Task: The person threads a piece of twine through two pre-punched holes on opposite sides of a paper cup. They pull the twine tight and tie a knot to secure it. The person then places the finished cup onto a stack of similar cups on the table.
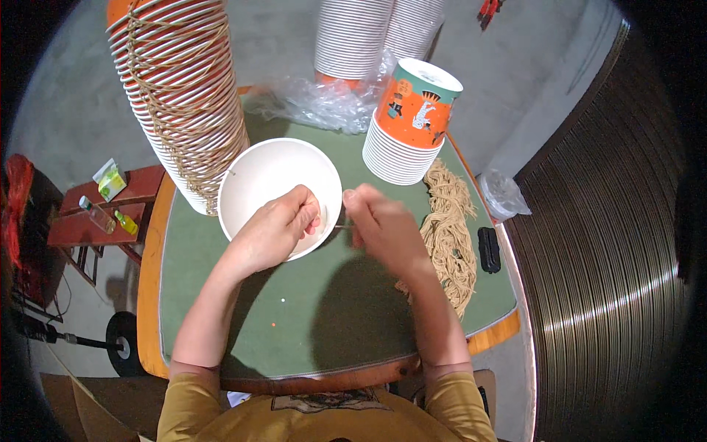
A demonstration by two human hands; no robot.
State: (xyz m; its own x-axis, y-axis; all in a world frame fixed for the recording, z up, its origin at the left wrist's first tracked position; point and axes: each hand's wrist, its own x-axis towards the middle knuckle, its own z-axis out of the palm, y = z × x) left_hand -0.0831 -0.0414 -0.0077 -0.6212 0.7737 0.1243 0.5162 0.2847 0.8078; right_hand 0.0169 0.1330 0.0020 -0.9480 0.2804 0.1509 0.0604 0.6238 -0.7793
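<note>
A white bowl (269,169) sits on a green-topped table (272,342), its open mouth tilted toward the viewer. The left hand (280,225) is over the near right part of the bowl, its fingers curled in and thumb pressed against them; what lies between them is hidden. The right hand (379,228), blurred, is just right of the bowl, its fingers curled; whether they are clamped on anything, I cannot tell. The hands are apart, and a thin cord (342,227) shows in the gap between them, at the bowl's right edge, near the right fingers. Left of the bowl leans a tall stack (177,81) of orange tubs with white rims, criss-crossed with cord. Behind and right of the bowl is a short stack (403,151), its top tub orange and green. Clear plastic (317,107) lies crumpled behind the bowl. Farther right of the bowl lie a tan hank (449,239) and a small black object (488,250)
</note>
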